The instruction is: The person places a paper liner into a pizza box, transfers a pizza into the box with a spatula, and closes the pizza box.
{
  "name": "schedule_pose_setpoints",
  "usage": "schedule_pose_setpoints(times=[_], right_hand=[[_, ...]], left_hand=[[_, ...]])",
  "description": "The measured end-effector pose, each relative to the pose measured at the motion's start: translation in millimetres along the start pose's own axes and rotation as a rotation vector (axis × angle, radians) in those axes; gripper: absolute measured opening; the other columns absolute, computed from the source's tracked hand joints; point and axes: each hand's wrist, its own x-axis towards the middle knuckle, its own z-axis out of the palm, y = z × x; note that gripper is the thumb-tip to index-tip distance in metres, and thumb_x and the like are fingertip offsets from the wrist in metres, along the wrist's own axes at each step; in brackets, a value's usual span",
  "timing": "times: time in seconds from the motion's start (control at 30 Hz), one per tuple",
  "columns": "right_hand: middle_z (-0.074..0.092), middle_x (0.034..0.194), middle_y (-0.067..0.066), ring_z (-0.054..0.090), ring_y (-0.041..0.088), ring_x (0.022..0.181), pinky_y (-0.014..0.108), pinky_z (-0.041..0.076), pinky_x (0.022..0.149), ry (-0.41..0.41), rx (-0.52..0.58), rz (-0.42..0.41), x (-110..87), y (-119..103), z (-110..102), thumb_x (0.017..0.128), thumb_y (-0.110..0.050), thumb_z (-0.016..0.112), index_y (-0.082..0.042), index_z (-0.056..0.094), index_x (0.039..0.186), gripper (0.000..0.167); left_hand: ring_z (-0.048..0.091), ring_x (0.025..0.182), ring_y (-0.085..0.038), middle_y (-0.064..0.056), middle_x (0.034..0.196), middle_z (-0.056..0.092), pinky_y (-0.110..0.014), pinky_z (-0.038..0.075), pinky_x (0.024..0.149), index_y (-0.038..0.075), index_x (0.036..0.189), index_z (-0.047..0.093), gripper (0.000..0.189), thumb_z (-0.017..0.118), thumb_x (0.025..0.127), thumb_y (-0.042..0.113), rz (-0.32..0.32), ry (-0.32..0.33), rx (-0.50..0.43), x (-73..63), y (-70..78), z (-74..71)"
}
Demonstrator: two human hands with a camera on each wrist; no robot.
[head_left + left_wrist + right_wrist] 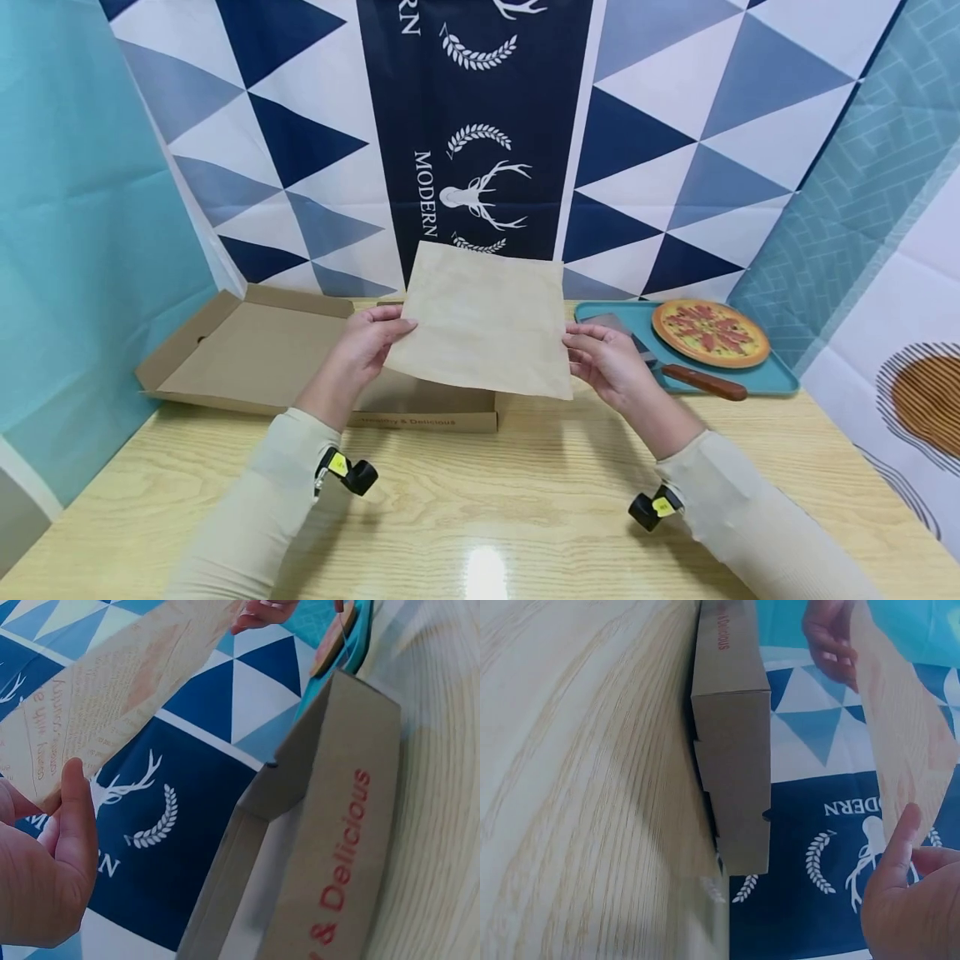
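Note:
A square sheet of tan paper (487, 321) is held up in the air between both hands. My left hand (372, 337) pinches its left edge between thumb and fingers, and my right hand (609, 358) pinches the right edge. Reddish print shows on the far face of the paper (97, 697) in the left wrist view. Behind and below it stands an open cardboard pizza box (255, 350), its lid side to the left. Part of the box's right half is hidden by the sheet. The front wall (341, 847) carries red lettering.
At the back right, a teal tray (780, 383) holds a pizza (711, 333) and a pizza server with a wooden handle (705, 382). All stand on a light wooden table (555, 517). Patterned cloth (480, 108) hangs behind.

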Motion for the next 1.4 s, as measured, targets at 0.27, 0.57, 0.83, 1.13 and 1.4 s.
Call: schedule_pose_setpoints(times=[0.27,0.57,0.83,1.13,1.4], right_hand=[[0.069,0.091,0.003,0.068,0.015,0.081,0.029,0.057,0.075,0.002,-0.084,0.043,6.7,3.5,4.3,0.101,-0.016,0.052,-0.003,0.059,0.115,0.020],[0.061,0.112,0.012,0.065,0.019,0.093,0.034,0.056,0.083,0.019,-0.171,0.077,16.7,15.4,10.9,0.099,-0.011,0.055,0.009,0.045,0.133,0.041],[0.043,0.136,0.027,0.059,0.021,0.096,0.035,0.055,0.086,-0.034,-0.304,0.093,33.0,32.8,25.0,0.099,-0.006,0.054,0.016,0.038,0.138,0.047],[0.041,0.139,0.027,0.048,0.037,0.117,0.045,0.049,0.095,-0.063,-0.435,0.132,51.2,50.0,47.8,0.098,-0.006,0.053,0.014,0.036,0.140,0.049],[0.044,0.119,0.022,0.053,0.022,0.085,0.042,0.055,0.081,-0.089,-0.468,0.146,61.0,60.4,55.4,0.094,-0.001,0.052,0.006,0.018,0.152,0.067]], left_hand=[[0.066,0.068,-0.010,0.002,0.084,0.067,-0.024,0.056,0.063,0.004,0.110,0.062,0.023,0.066,0.089,-0.004,0.022,0.027,0.024,-6.9,14.6,-18.8],[0.065,0.070,-0.009,0.002,0.085,0.065,-0.023,0.056,0.064,0.009,0.099,0.063,0.015,0.065,0.090,-0.003,0.038,0.048,0.033,-18.1,26.4,-43.9],[0.064,0.072,-0.009,0.002,0.085,0.064,-0.023,0.056,0.065,0.011,0.098,0.062,0.014,0.065,0.090,-0.001,0.017,0.098,0.063,-17.4,29.7,-65.9],[0.065,0.071,-0.009,0.002,0.084,0.065,-0.023,0.056,0.066,0.008,0.107,0.058,0.019,0.066,0.091,0.001,-0.023,0.096,0.105,-13.3,33.9,-83.6],[0.066,0.071,-0.009,0.002,0.084,0.066,-0.024,0.057,0.067,0.000,0.121,0.053,0.031,0.064,0.093,0.003,-0.037,0.075,0.184,-5.3,38.7,-91.9]])
